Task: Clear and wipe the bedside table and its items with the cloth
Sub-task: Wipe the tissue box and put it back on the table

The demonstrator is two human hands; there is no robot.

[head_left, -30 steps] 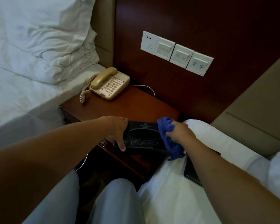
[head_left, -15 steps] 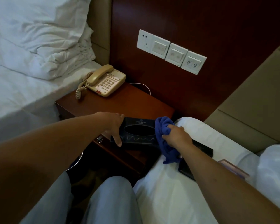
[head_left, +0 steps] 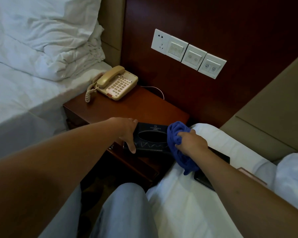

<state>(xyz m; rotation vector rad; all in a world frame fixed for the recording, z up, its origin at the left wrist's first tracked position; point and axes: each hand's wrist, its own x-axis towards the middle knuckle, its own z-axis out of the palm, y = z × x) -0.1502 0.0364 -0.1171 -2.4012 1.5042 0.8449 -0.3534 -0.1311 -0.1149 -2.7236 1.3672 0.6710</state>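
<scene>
A dark tissue box [head_left: 150, 139] with an oval slot lies at the front right corner of the reddish wooden bedside table [head_left: 127, 109]. My left hand [head_left: 126, 133] grips the box's left end, thumb down its front. My right hand [head_left: 191, 143] is closed around a bunched blue cloth [head_left: 176, 140], pressed against the box's right end; the cloth's tail hangs down to the bed. A beige corded phone [head_left: 116, 83] stands at the table's back left corner.
White beds flank the table on the left [head_left: 24, 86] and right [head_left: 187, 203]. Flat dark items [head_left: 213, 169] lie on the right bed under my right forearm. A panel of wall switches [head_left: 187, 52] sits on the wooden headboard. My knees [head_left: 124, 203] are below.
My right hand with the cloth has slid slightly along the box's right end. My left hand stays on the box. The view has shifted a little.
</scene>
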